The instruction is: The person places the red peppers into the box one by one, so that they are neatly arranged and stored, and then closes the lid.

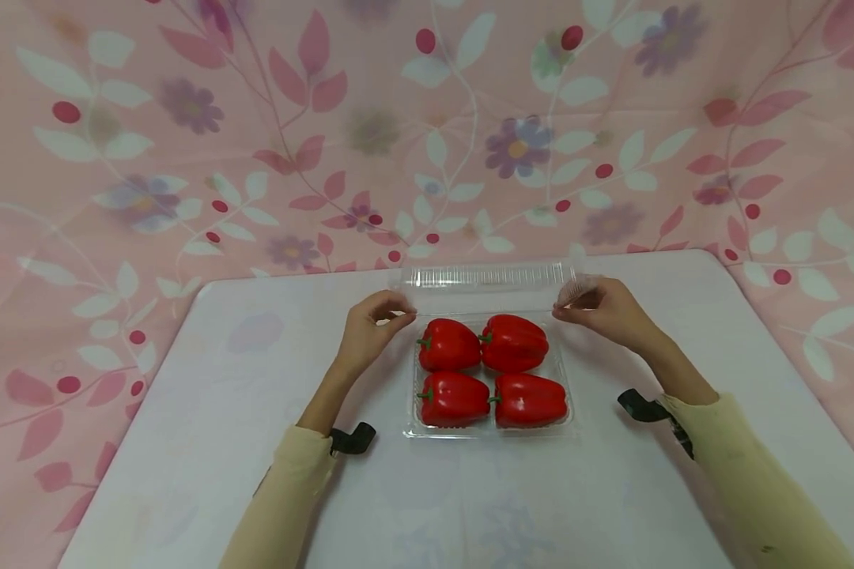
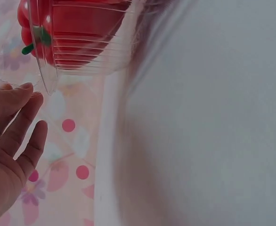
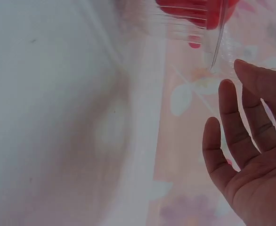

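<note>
A clear plastic clamshell box [image 1: 487,431] lies on the table with several red bell peppers [image 1: 530,401] inside, their green stems pointing left. Its see-through lid [image 1: 491,276] is swung up and back along the far side. My left hand [image 1: 372,328] pinches the lid's left edge between thumb and fingertips, close to the hinge. At the opposite corner, my right hand [image 1: 608,312] holds the lid's right edge with thumb and fingers. In the left wrist view, one pepper [image 2: 86,33] shows through the box's ribbed wall. The right wrist view has the other fingers loosely bent below the thumb.
A white cloth with faint prints covers the table [image 1: 256,411]. Behind it hangs a pink floral curtain [image 1: 398,142], near the table's back edge. Black wrist mounts [image 1: 353,438] sit on both forearms at the cream sleeves [image 1: 747,466].
</note>
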Available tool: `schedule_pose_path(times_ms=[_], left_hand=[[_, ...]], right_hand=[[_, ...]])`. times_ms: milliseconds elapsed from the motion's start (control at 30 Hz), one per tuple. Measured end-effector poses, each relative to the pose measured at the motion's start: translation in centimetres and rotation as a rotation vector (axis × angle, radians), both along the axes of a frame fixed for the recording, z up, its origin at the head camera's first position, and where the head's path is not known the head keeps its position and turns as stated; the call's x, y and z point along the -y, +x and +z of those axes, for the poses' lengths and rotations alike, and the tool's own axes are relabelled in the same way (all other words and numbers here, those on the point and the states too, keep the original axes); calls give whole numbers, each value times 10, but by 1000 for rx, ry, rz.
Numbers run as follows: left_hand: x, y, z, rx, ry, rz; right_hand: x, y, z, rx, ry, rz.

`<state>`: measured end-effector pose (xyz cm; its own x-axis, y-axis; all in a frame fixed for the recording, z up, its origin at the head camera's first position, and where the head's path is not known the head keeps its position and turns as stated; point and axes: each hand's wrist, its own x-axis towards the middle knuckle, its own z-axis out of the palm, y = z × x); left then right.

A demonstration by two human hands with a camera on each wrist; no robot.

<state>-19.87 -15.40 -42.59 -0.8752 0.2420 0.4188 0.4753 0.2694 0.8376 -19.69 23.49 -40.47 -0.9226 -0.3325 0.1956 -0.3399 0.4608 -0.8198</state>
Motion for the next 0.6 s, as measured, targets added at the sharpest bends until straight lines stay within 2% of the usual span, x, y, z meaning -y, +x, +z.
schedule_pose_path(times_ms=[133,300,467,600], left_hand=[[3,7,3,-84,-135,41],[8,18,6,-152,-276,43],[11,30,6,-124,-309,15],[12,40,5,-68,-291,1]], right_hand=[[-4,7,-2,-99,130,-33],[-11,12,-5,-208,197,48],[-16,18,-8,-265,239,139],[-22,26,-9,-208,237,194]])
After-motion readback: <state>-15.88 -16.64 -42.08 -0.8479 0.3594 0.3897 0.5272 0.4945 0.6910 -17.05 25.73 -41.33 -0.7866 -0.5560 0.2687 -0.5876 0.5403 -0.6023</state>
